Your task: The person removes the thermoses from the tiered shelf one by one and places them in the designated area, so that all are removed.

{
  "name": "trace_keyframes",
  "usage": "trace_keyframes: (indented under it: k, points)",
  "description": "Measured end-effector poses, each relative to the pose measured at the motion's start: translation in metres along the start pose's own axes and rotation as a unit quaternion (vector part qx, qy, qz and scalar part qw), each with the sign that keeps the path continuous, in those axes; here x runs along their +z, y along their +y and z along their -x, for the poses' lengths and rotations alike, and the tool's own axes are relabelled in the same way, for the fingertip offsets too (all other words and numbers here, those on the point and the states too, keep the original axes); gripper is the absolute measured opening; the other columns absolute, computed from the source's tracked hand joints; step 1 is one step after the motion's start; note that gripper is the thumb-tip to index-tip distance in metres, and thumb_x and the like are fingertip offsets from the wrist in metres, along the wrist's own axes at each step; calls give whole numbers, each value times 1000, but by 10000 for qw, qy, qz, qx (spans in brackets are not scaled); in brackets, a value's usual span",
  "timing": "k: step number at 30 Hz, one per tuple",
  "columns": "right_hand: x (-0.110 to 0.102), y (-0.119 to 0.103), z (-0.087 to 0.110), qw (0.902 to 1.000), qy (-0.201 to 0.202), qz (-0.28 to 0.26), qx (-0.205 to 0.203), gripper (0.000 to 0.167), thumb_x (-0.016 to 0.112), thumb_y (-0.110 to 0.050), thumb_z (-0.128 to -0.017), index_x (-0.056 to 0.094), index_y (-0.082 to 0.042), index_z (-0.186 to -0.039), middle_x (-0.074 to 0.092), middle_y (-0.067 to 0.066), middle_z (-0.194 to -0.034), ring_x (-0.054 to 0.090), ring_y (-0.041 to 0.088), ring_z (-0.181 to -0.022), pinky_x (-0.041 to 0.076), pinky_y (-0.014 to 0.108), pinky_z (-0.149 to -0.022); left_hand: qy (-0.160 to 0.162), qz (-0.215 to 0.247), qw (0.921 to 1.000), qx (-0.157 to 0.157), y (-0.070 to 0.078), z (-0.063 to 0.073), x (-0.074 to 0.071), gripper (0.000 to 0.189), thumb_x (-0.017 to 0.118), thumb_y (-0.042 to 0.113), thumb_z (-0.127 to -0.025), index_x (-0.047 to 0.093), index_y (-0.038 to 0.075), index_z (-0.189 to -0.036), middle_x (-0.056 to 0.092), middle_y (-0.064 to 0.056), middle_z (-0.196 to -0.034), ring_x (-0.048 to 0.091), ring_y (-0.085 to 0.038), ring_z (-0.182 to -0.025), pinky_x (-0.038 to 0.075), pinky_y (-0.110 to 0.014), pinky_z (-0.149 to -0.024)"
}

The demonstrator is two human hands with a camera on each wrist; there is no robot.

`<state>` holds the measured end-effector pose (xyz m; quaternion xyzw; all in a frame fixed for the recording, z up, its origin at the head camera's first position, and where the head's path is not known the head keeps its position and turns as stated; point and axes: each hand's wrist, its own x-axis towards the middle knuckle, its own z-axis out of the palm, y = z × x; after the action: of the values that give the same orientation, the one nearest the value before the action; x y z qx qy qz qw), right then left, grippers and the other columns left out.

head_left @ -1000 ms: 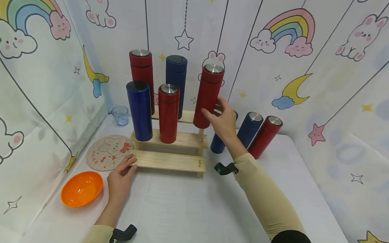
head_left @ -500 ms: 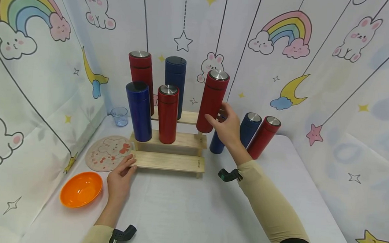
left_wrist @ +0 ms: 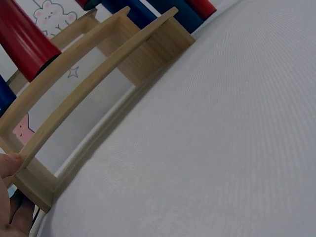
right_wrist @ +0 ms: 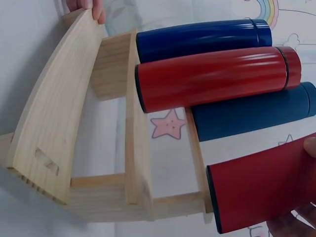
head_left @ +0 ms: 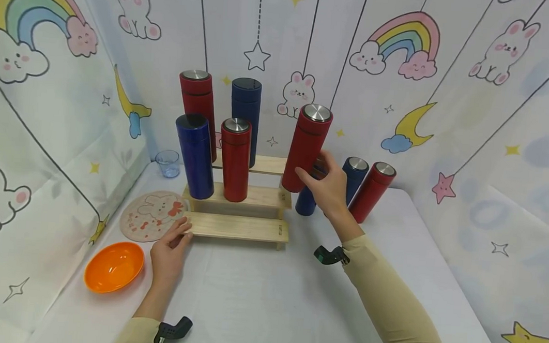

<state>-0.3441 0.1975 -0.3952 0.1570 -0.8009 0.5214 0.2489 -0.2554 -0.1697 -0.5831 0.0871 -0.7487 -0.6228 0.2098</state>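
A red thermos (head_left: 306, 144) tilts to the right in my right hand (head_left: 328, 187), which grips its lower part, thumb on the near side. Its base, in the right wrist view, is by the end of the rack's rear shelf. My left hand (head_left: 170, 251) pinches the left end of the lowest shelf of the three-step wooden rack (head_left: 239, 227). On the middle step stand a blue thermos (head_left: 196, 159) and a shorter red thermos (head_left: 235, 161). Behind them on the top step are another red thermos (head_left: 198, 97) and a dark blue thermos (head_left: 245, 118).
Right of the rack, a dark blue thermos (head_left: 305, 201), partly hidden by my right hand, another blue thermos (head_left: 355, 173) and a red thermos (head_left: 373, 192) stand on the white table (head_left: 249, 299). To the left are a glass cup (head_left: 169, 163), a round rabbit mat (head_left: 146, 216) and an orange bowl (head_left: 114, 268).
My right hand has carried the red thermos rightward and slightly lower, away from above the top step, and it leans more. My left hand stays on the rack's left end.
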Motion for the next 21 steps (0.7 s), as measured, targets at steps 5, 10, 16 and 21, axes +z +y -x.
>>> trace_keyframes:
  k: [5, 10, 16, 21]
  points:
    - [-4, 5, 7, 10000, 14, 42, 26, 55, 87, -22, -96, 64, -11, -145, 71, 8, -136, 69, 27, -124, 60, 51, -104, 39, -100, 9999, -89, 0, 0, 0, 29, 77, 8, -102, 80, 9, -131, 68, 3, -146, 60, -17, -139, 49, -9, -99]
    - [-8, 10, 15, 9999, 33, 126, 61, 57, 86, -21, -96, 63, -11, -148, 71, 7, -137, 68, 26, -123, 60, 50, -103, 64, -38, 9999, -94, 0, -1, 0, 29, 77, 6, -102, 80, 9, -131, 68, 2, -146, 60, -16, -139, 49, -10, -99]
    - [-14, 15, 25, 9996, 24, 190, 230, 57, 85, -23, -98, 62, -12, -149, 70, 4, -139, 68, 23, -125, 59, 48, -104, 22, -25, 9999, -106, -1, 0, 1, 30, 77, 7, -103, 79, 9, -132, 68, 2, -147, 60, -17, -139, 49, -10, -99]
    - [-19, 22, 33, 9998, 107, 156, 106, 55, 84, -20, -98, 62, -11, -148, 70, 7, -138, 69, 26, -124, 59, 49, -104, 13, -113, 9999, -95, -1, -1, 1, 30, 77, 9, -103, 79, 11, -133, 67, 3, -148, 59, -17, -140, 49, -10, -100]
